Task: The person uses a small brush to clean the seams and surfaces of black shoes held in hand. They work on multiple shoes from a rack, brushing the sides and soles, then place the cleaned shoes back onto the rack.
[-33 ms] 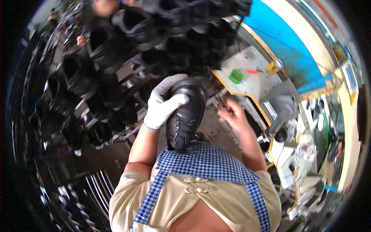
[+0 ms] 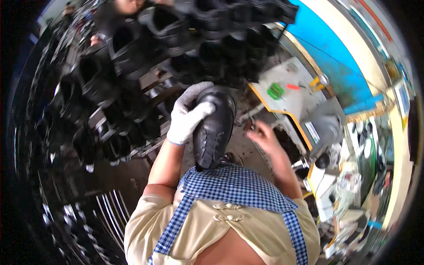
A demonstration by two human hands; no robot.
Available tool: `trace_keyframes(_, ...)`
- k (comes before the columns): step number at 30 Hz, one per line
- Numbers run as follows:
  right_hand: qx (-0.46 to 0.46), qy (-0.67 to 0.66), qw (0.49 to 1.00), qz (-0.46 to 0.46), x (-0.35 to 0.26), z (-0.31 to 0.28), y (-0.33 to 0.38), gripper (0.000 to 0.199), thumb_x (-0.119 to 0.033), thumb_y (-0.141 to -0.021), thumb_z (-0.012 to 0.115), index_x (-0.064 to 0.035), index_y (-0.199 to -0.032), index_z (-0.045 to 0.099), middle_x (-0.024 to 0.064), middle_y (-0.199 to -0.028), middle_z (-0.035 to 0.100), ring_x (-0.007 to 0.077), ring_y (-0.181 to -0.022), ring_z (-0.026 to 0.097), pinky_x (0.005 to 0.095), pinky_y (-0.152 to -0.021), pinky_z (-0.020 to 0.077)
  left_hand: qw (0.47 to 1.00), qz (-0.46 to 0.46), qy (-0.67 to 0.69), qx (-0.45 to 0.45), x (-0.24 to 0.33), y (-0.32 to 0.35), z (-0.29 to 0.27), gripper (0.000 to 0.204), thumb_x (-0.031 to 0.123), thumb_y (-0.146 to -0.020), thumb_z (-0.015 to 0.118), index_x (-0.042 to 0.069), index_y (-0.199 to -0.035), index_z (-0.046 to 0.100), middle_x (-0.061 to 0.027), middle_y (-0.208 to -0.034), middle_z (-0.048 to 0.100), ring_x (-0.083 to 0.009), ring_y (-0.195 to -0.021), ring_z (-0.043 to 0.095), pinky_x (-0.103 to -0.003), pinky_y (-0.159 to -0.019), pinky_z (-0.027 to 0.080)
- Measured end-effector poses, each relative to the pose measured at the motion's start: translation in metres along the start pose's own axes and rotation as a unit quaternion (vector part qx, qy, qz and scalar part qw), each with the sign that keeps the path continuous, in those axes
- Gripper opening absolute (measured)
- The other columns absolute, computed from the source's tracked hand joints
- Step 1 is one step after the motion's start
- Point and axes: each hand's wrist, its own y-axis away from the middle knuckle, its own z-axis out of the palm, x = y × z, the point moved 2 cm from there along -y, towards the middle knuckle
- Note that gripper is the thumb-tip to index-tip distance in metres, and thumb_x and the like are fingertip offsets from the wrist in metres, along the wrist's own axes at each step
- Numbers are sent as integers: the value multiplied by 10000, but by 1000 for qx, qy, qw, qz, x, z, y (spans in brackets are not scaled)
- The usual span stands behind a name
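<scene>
1 blk lace-up, 10+ racked shoes, 1 wht glove, 1 chk apron, 2 knot btns.

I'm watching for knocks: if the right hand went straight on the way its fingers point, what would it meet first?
Probably the black lace-up shoe gripped in the gloved left hand: the right hand points forward and leftward. Depth is unclear, so it might pass over or under.

Bright light on the worktop, dim black shoes left of it, slight blur on the right hand near it, fisheye-bent edges, 4 dark corners.
</scene>
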Motion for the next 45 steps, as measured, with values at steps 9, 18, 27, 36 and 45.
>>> trace_keyframes(9, -238, -484, 782, 311, 33, 140, -12, 463, -385, -1008, 501, -80, -1357, 510, 70, -1230, 641, 170, -1011, 642, 277, -733, 562, 938, 76, -89, 325, -8, 25, -83, 523, 212, -865, 729, -16, -1301, 551, -121, -1238, 604, -205, -1104, 580, -333, -982, 458)
trace_keyframes(18, -299, -564, 744, 196, -31, 212, -151, 546, -618, -956, 454, -141, -1192, 575, 134, -980, 678, 46, -473, 397, 166, -356, 270, 488, -54, -841, 226, 10, 44, -171, 561, 460, -783, 689, 130, -1233, 639, -96, -1369, 525, -341, -1327, 412, -601, -1128, 231)
trace_keyframes(27, -211, -527, 801, 190, 7, 216, -152, 450, -480, -970, 555, -84, -1181, 593, 87, -980, 660, 39, -456, 395, 195, -368, 235, 632, 27, -760, 147, 25, 51, -141, 420, 388, -800, 726, 28, -1014, 699, -171, -1035, 694, -358, -1089, 620, -498, -1000, 440)
trace_keyframes(36, -102, -254, 920, -282, -97, 152, -49, 673, -203, -839, 777, 15, -1393, 464, 119, -1079, 665, 140, -888, 626, 269, -772, 509, 969, 21, -76, 233, 62, 104, -47, 408, 217, -928, 663, -40, -1236, 590, -104, -1129, 666, -147, -1039, 602, -295, -930, 459)
trace_keyframes(45, -88, -146, 948, -268, -133, 80, -41, 578, -218, -817, 806, 33, -1279, 567, 36, -940, 693, 70, -764, 609, 223, -682, 500, 963, -128, 230, 64, 36, 87, -20, 458, 219, -945, 596, -16, -1328, 507, -120, -1261, 600, -226, -1157, 577, -359, -983, 471)
